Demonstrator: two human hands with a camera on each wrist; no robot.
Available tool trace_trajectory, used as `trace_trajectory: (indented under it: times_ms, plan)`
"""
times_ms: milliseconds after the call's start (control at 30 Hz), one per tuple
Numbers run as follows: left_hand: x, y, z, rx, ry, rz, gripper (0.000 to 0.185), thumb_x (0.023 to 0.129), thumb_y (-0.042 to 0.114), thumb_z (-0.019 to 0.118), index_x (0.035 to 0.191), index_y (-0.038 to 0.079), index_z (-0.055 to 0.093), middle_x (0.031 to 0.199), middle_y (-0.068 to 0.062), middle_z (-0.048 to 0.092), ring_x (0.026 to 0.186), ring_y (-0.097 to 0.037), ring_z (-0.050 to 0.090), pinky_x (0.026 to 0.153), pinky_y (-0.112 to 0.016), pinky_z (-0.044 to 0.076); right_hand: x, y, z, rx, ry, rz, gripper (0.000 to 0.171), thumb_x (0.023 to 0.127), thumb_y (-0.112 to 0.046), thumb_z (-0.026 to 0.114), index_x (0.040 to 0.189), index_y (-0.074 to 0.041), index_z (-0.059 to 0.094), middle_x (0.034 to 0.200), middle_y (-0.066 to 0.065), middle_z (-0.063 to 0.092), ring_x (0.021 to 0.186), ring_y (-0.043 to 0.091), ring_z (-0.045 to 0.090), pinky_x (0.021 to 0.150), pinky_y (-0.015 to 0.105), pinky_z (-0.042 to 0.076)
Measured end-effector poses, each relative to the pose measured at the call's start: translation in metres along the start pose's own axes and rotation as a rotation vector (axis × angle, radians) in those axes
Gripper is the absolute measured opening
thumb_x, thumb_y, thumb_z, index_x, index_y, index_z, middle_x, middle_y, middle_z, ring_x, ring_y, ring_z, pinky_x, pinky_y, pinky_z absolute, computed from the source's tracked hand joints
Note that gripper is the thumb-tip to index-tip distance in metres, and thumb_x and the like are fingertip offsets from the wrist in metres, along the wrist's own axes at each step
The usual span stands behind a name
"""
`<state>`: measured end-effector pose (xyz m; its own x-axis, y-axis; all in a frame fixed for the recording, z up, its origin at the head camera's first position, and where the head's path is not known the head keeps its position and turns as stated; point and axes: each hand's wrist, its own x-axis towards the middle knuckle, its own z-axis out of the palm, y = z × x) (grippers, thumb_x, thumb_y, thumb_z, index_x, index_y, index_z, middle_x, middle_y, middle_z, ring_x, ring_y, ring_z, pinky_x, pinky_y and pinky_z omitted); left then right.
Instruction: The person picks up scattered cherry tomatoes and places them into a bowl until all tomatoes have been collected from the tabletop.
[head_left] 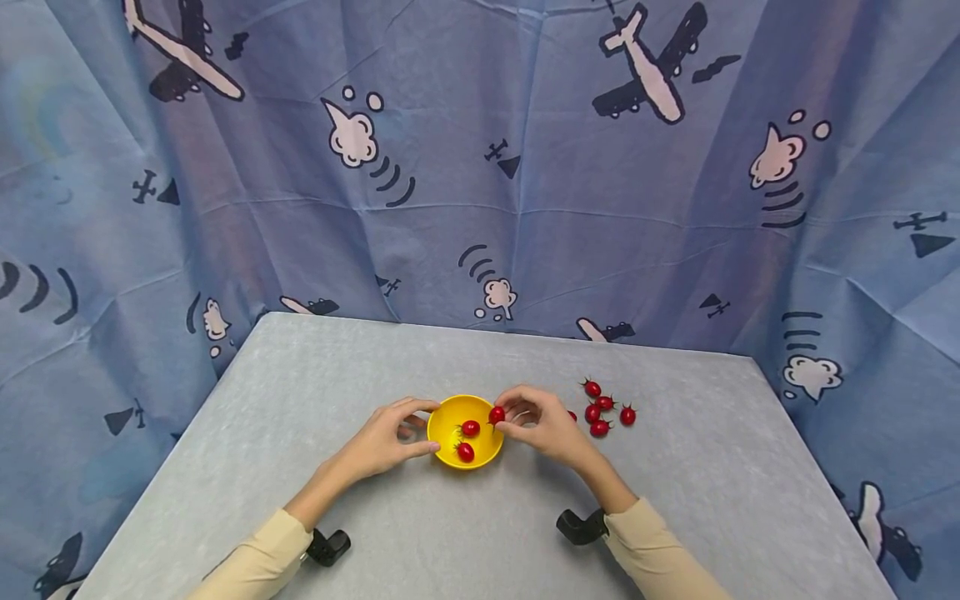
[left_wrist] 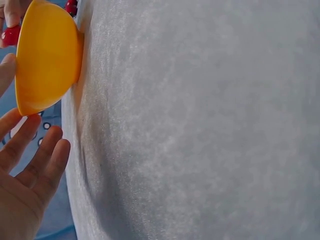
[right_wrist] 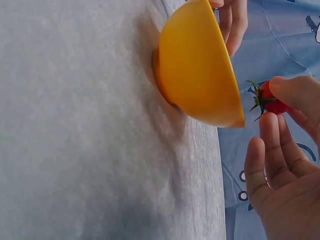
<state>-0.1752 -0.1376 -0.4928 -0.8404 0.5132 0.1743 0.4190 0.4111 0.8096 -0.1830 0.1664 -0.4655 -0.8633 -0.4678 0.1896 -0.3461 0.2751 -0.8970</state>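
A yellow bowl (head_left: 444,454) stands on the table with two red cherry tomatoes (head_left: 465,452) inside. My left hand (head_left: 381,440) is at the bowl's left side, its thumb and index fingertip touching the rim while the other fingers extend loosely below it in the left wrist view. Between thumb and fingers, my right hand (head_left: 542,423) pinches another cherry tomato (right_wrist: 273,98) at the bowl's right rim. Its green stem end faces the bowl (right_wrist: 200,70) in the right wrist view.
Several more cherry tomatoes (head_left: 592,413) lie loosely grouped on the grey-covered table (head_left: 675,500), to the right of the bowl; one is partly hidden behind my right hand. A blue curtain (head_left: 450,167) with printed planes hangs behind the table and along its sides.
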Motion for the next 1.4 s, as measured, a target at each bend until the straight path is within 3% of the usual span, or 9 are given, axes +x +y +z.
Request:
trace_trajectory:
  times_ms: [300, 700, 833, 1000, 1167, 1400]
  plan:
    - [0.000, 0.000, -0.001, -0.005, 0.002, 0.016, 0.056, 0.088, 0.023, 0.084, 0.137, 0.007, 0.061, 0.133, -0.006, 0.061, 0.106, -0.022, 0.065, 0.087, -0.036, 0.057, 0.000, 0.001, 0.004, -0.029, -0.012, 0.016, 0.029, 0.088, -0.002, 0.080, 0.114, -0.001, 0.069, 0.104, 0.007, 0.068, 0.090, 0.025, 0.064, 0.082, 0.033, 0.058]
    - [0.001, 0.002, -0.001, -0.004, 0.006, 0.023, 0.057, 0.087, 0.022, 0.084, 0.137, 0.007, 0.061, 0.133, -0.006, 0.061, 0.106, -0.021, 0.065, 0.087, -0.036, 0.057, -0.006, 0.006, -0.006, -0.026, 0.019, 0.048, 0.022, 0.091, 0.001, 0.076, 0.111, 0.003, 0.069, 0.104, 0.016, 0.067, 0.091, 0.030, 0.064, 0.083, 0.041, 0.058]
    - [0.001, 0.002, -0.001, -0.002, 0.004, 0.026, 0.057, 0.087, 0.022, 0.084, 0.137, 0.006, 0.061, 0.133, -0.006, 0.061, 0.106, -0.021, 0.065, 0.087, -0.036, 0.057, -0.012, -0.006, -0.012, -0.037, 0.025, 0.065, 0.020, 0.090, 0.007, 0.073, 0.109, 0.006, 0.067, 0.104, 0.023, 0.066, 0.091, 0.037, 0.063, 0.084, 0.045, 0.058]
    - [0.000, 0.003, -0.001, 0.004, 0.002, 0.022, 0.057, 0.088, 0.023, 0.084, 0.137, 0.006, 0.061, 0.133, -0.006, 0.061, 0.106, -0.022, 0.065, 0.087, -0.036, 0.057, -0.020, -0.026, -0.023, -0.070, 0.045, 0.068, 0.017, 0.090, 0.008, 0.072, 0.106, 0.003, 0.068, 0.101, 0.021, 0.067, 0.089, 0.036, 0.063, 0.081, 0.040, 0.058]
    - [0.000, 0.002, -0.001, 0.013, 0.003, 0.022, 0.057, 0.088, 0.023, 0.084, 0.137, 0.005, 0.061, 0.133, -0.007, 0.061, 0.106, -0.021, 0.065, 0.087, -0.036, 0.057, -0.028, -0.004, -0.037, -0.077, 0.091, 0.038, 0.018, 0.090, 0.007, 0.074, 0.106, 0.003, 0.069, 0.100, 0.023, 0.067, 0.084, 0.034, 0.063, 0.075, 0.033, 0.058]
    - [0.000, 0.000, -0.001, 0.020, 0.007, 0.030, 0.056, 0.087, 0.023, 0.084, 0.136, 0.006, 0.062, 0.133, -0.006, 0.061, 0.105, -0.020, 0.066, 0.086, -0.035, 0.058, -0.044, 0.024, -0.062, -0.080, 0.127, 0.028, 0.020, 0.091, 0.000, 0.076, 0.109, 0.002, 0.069, 0.099, 0.014, 0.069, 0.085, 0.024, 0.065, 0.074, 0.027, 0.057]
